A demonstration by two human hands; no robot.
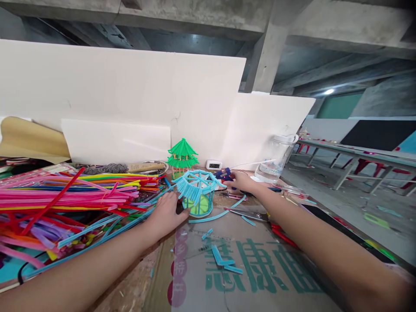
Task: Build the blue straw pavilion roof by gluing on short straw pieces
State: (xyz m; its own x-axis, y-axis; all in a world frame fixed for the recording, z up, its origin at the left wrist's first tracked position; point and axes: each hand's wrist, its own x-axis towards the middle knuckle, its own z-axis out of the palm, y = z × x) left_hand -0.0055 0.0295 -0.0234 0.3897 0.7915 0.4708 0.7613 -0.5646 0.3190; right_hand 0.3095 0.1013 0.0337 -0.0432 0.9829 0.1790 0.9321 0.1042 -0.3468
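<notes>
Light-blue pavilion model [196,190]: one, upright, centre of the frame; open-spoked roof, fringe along its left front, green base below.

Chenille stems [97,190]: a many-coloured heap, left side of the frame.

Left hand [165,212]: ours, just left of centre. Thumb apart from the fingers, at the edge of the model's base; fingertips hidden by the fringe, so we cannot tell whether they grip. Advisable, we judge, to steady the model low, at the base, sparing the fringe from bending.

Green tiered model [182,158]: one, upright, behind the blue one.

Small white clock [214,165]: one, centre, against the white board [201,108].

Blue offcuts [217,255]: several, lower centre, on cardboard.

Glue gun [224,174]: one, dark blue, apparently such, right of the model.

Right hand [242,182]: ours, right of centre; fingers bent, seemingly closed about the gun. We would keep its nozzle clear of the left thumb and the wrist loose.

Scissors [264,216]: one pair, red-handled, partly beneath our right forearm; best left untouched by the elbow.

Clear bottle [273,160]: one, right of centre.
</notes>
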